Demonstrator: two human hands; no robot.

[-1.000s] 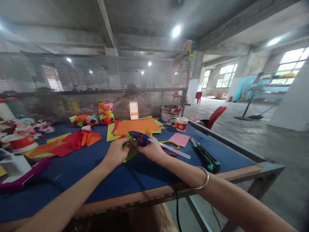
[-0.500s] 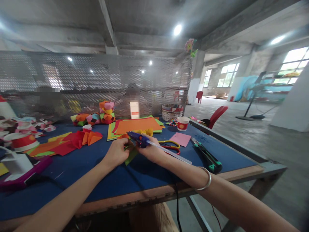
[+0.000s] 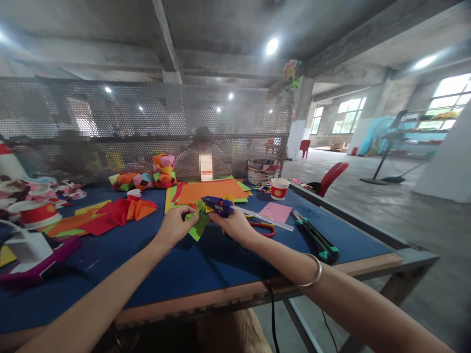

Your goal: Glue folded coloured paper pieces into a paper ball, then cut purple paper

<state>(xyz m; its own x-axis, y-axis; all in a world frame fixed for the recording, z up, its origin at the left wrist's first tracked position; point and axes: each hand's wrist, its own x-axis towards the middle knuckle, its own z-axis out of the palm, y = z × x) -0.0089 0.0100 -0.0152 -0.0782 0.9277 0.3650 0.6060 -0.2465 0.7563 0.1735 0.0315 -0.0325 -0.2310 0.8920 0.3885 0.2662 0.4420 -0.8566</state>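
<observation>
My left hand (image 3: 178,224) is closed on a piece of green paper (image 3: 198,227) that hangs from its fingertips, with a bit of orange beside it. My right hand (image 3: 235,225) is wrapped round a blue glue gun (image 3: 218,206), whose nozzle points left, just above the green paper. A long clear glue stick (image 3: 270,219) juts out of the gun's back, over red and yellow scissors (image 3: 265,228). Behind the hands lies a stack of coloured paper with an orange sheet (image 3: 209,190) on top. Something yellow behind the gun is mostly hidden.
A green and black cutter (image 3: 317,239), pink paper (image 3: 275,212) and a paper cup (image 3: 279,189) lie to the right. Folded red paper (image 3: 106,219), paper balls (image 3: 143,181) and a purple power strip (image 3: 40,267) are on the left. A woven basket (image 3: 263,171) stands behind.
The green paper has turned and shows more of its face between the hands. My right hand and the glue gun have shifted slightly right, and the left hand's fingers have moved a little.
</observation>
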